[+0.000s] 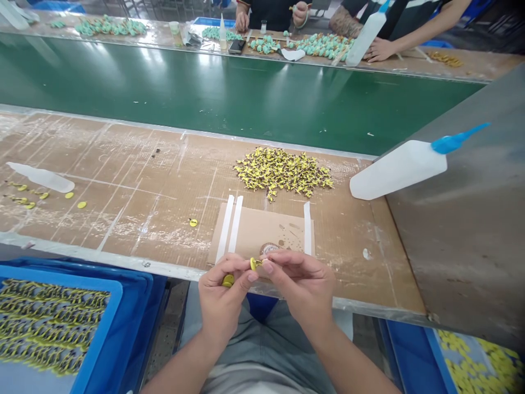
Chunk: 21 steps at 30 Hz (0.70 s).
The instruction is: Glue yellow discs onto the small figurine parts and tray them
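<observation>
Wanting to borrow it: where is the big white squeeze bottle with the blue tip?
In the head view, the white squeeze bottle lies at the right end of the cardboard-topped bench, right of the yellow parts, its tip over the grey panel.

A white squeeze bottle point(397, 169) with a blue nozzle leans against a grey metal panel point(463, 230) beside the cardboard-covered bench point(123, 219). Past a green conveyor belt point(229, 98), a co-worker's hand point(241, 21) rests near teal pieces point(324, 46) and a black smartphone point(237, 46).
</observation>
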{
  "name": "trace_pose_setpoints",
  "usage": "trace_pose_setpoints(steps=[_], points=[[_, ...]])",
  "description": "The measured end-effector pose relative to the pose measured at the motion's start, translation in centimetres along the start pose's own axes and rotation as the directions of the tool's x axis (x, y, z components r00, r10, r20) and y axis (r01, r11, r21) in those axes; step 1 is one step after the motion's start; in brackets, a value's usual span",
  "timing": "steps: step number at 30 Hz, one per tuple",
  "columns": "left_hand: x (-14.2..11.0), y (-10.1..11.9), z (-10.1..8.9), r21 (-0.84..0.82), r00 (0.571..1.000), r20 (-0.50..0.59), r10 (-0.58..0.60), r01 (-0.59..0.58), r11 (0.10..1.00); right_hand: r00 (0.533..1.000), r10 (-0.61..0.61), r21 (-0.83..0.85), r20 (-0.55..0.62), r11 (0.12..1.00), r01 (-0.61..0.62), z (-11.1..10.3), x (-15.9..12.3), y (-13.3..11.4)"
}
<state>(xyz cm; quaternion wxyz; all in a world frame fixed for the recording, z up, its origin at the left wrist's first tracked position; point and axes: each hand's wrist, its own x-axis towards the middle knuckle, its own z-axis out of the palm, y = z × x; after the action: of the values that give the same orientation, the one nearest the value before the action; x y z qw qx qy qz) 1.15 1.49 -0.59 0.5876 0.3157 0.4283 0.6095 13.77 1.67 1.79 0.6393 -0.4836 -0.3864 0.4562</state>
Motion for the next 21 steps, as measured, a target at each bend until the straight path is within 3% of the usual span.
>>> trace_pose_setpoints(steps=[8,14,17,19,21], points=[[0.1,0.2,-0.6,-0.037,1.000,-0.021,-0.016,0.015,0.999,0.998,0.062,0.006,0.000,0.998,-0.062,0.8,-0.2,0.2],[-0.4,0.8,-1.4,-0.059,0.999,-0.044,-0.019,0.016,0.998,0.999,0.017,0.024,0.035,1.000,-0.018,1.8,-0.3,0.1],[-0.2,2.6,-2.7,-0.220,0.978,-0.162,-0.133,0.096,0.971,1.000,0.004,-0.015,0.028,1.000,-0.003,3.2,-0.1,0.5],[0.5,4.2,-4.1,-0.385,0.949,-0.221,-0.224,0.126,0.914,0.998,-0.023,-0.138,0.055,0.990,0.031,4.6,0.4,1.2],[1.4,5.8,-5.8,-0.541,0.931,-0.242,-0.273,0.104,0.835,0.984,-0.097,-0.309,0.150,0.941,0.140,6.4,1.1,2.2]])
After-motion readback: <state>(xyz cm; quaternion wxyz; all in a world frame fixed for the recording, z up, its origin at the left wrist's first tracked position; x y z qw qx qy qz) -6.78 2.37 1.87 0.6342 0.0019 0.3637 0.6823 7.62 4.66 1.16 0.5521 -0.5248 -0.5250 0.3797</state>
